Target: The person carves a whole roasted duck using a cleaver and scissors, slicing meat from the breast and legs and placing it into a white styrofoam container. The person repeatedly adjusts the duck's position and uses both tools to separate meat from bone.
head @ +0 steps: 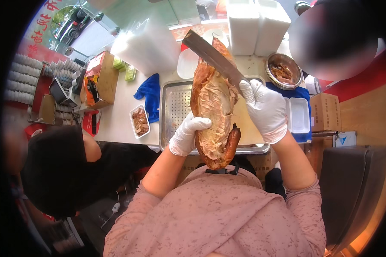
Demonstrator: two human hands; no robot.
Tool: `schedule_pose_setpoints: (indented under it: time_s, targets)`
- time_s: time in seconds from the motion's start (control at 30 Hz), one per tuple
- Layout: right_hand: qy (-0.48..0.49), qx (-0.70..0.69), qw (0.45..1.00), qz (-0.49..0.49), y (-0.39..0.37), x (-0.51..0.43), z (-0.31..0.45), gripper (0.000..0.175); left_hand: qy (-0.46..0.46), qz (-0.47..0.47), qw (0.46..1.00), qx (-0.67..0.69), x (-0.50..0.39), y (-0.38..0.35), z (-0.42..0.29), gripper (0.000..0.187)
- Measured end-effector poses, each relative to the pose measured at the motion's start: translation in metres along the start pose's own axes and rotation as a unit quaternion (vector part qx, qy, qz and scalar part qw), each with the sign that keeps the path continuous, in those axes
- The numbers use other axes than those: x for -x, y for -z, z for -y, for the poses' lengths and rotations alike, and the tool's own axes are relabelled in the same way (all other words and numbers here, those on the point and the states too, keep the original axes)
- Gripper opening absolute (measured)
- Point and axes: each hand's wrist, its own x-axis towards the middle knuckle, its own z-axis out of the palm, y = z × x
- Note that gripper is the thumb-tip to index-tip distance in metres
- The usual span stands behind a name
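A partly carved roast duck point(214, 119), its pale meat bare on the near upper side, is held up over a perforated steel tray point(177, 106). My left hand point(189, 133), in a white glove, grips the duck's left side with the thumb on the meat. In my gloved right hand point(265, 109) is a broad-bladed knife point(212, 62); its blade slants up and left across the duck's upper part. A yellowish cutting board point(247, 128) lies beneath, largely hidden by the duck and my right hand.
Sliced meat fills a white plastic tray point(140, 122) beside a blue cloth point(149, 96) on the left. A steel bowl point(283, 71) of meat pieces and white containers point(299, 115) are at right. Stacked white boxes point(243, 29) stand behind. People are at the left and upper right.
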Motion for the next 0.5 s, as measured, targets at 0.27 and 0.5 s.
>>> schedule_pose_setpoints:
  time_s: [0.27,0.5]
  targets:
    - [-0.049,-0.055,0.997,0.003,-0.021,0.022,-0.004,0.033,0.036,-0.015,0.997,0.068,-0.005,0.012,0.011,0.066]
    - [-0.111,-0.12,0.981,0.108,-0.026,0.019,0.001,0.055,-0.032,0.001,0.999,-0.035,-0.011,0.005,0.016,0.071]
